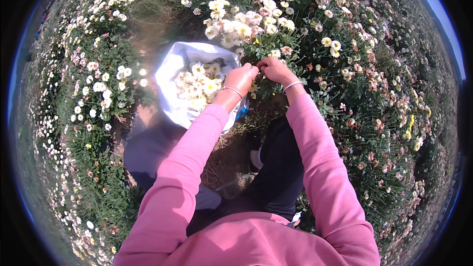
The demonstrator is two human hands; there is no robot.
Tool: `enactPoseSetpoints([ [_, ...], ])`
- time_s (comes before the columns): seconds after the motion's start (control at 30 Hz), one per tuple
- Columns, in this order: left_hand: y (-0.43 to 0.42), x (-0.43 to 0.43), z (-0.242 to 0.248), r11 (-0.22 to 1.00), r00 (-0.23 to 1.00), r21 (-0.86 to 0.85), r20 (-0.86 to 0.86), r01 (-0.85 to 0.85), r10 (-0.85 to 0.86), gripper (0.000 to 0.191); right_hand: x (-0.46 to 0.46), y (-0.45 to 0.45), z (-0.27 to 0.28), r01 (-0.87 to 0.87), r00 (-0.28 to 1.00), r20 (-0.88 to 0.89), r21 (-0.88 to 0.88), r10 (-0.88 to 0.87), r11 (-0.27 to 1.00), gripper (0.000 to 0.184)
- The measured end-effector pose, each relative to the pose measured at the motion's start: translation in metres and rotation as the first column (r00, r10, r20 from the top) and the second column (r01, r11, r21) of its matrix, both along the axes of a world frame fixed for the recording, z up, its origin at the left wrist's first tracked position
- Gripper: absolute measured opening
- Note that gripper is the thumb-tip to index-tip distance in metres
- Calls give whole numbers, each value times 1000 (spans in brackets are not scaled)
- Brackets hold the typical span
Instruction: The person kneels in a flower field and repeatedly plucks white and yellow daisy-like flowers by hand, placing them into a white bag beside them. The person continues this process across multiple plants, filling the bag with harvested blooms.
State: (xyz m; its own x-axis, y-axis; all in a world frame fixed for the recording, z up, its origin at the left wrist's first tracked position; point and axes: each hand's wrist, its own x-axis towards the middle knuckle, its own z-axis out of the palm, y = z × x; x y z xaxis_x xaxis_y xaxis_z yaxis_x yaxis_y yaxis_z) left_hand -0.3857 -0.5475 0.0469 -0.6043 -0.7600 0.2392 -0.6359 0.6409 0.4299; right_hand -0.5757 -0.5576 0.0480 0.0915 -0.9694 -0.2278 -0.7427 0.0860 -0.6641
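My left hand [241, 78] is over the right rim of a white sack [167, 77], its fingertips meeting those of my right hand [272, 69]. Both hands have bent fingers beside the green leaves of a flowering plant; what lies between the fingertips is too small to make out. Picked white flower heads with yellow centres [199, 85] fill the part of the open sack that shows. White and pinkish blossoms [240, 27] grow in a dense cluster just beyond my hands. A pale band circles each wrist.
Rows of flowering plants stand on the left [99, 88] and right [369, 118]. A strip of bare soil [147, 112] runs between them, partly under the sack. My dark-trousered legs are spread on either side below the sack, with a shoe [255, 159] near the right one.
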Motion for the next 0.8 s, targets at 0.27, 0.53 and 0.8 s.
enactPoseSetpoints([
  [0.27,99,32,52,976,962,-160,-209,146,-178,17,21,-17,-45,-246,962,-132,-46,238,968,65],
  [0.53,40,162,49,888,830,23,-345,-459,438,19,38,-15,-46,-343,891,-159,377,425,860,99],
  [0.8,45,167,79,672,299,722,-613,-164,732,14,46,3,-95,-343,862,-306,236,405,909,27],
])
